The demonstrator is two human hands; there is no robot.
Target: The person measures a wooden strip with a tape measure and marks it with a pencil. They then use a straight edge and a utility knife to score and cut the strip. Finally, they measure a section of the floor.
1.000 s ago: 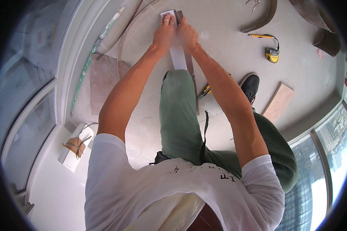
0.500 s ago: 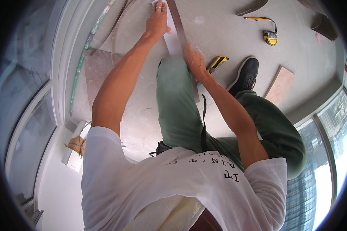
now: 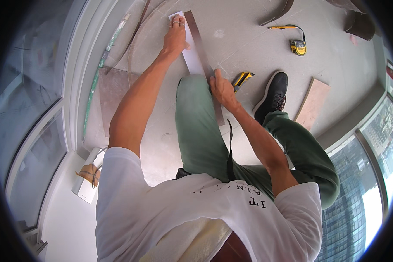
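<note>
A white strip and a dark brown strip lie lengthways side by side, reaching from beyond my left hand toward my green-trousered left knee. My left hand grips the far part of the white strip, fingers over it and thumb at its side. Beside the knee, my right hand has curled fingers on the brown strip; part of that strip is hidden under it. A yellow-and-black utility knife lies on the floor just right of this hand.
A tape measure, a pencil and a plywood offcut lie to the right, near my shoe. Curved dark pieces are at the upper right. A green-marked pole and a thin board lie left, by a framed glass panel.
My right hand has slid back along the brown strip, from beside my left hand to beside my knee. My left hand stays near the far end of the white strip.
</note>
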